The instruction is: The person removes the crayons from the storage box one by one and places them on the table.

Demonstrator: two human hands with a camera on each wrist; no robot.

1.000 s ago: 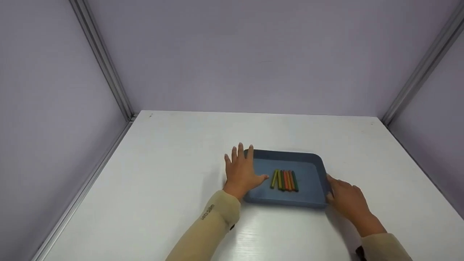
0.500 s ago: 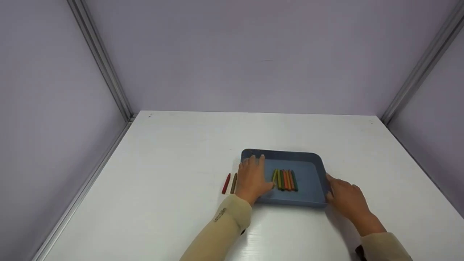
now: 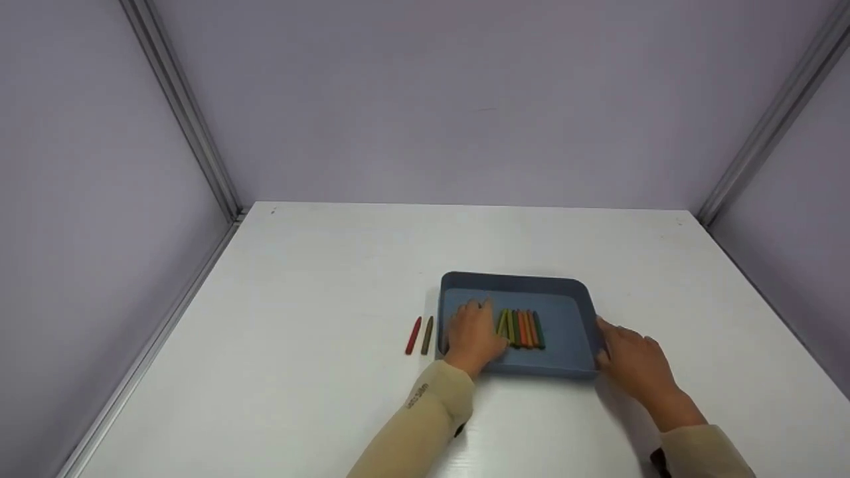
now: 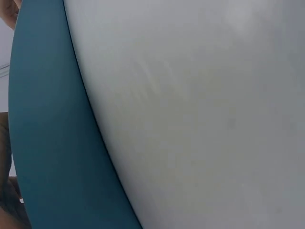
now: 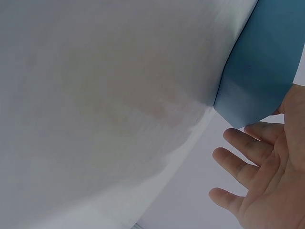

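While the right hand [image 3: 634, 365] rests against the right wall of the blue tray [image 3: 518, 282], fingers loose and spread as the right wrist view shows, my guess is it's just bracing the tray so it doesn't slide on the white surface [image 3: 319, 279]. Left hand [image 3: 475, 332] is inside the tray at its left end, fingers relaxed and flat-ish, just beside the row of crayons [image 3: 521, 328] lined up parallel on the tray floor. Can't tell if the fingertips actually touch the nearest crayon. Two more crayons, a red one [image 3: 414, 335] and a brownish one [image 3: 427, 334], lie on the surface just left of the left hand, outside the tray wall.
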